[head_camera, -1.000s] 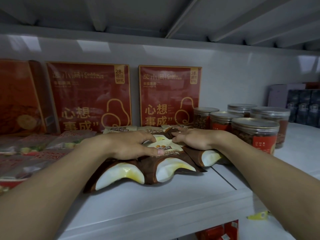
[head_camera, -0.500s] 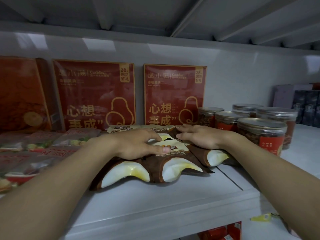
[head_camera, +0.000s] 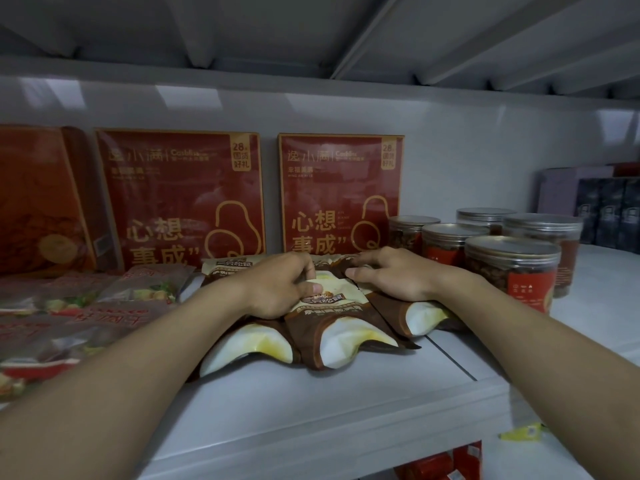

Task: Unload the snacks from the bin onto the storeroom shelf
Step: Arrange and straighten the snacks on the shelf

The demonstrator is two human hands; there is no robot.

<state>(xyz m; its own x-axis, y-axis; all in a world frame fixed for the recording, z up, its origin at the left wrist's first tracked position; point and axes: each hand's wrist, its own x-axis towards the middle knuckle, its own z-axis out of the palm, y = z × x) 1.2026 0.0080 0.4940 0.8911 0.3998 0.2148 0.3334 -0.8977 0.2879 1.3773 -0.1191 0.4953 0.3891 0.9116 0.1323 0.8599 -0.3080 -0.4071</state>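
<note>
**Around the bags on the shelf**

The bags (head_camera: 332,327) lay on the shelf (head_camera: 311,410). Behind the bags stood two boxes (head_camera: 339,188). Right of the bags stood jars (head_camera: 512,268), and left of them lay packets (head_camera: 104,306). Before the bags ran the shelf's front edge.

Dim grey wall (head_camera: 467,161), ribbed panel (head_camera: 311,29) overhead

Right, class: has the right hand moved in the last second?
No. The right hand still rests on the snack packets, fingertips below the right red box, wrist beside the front jar.
</note>
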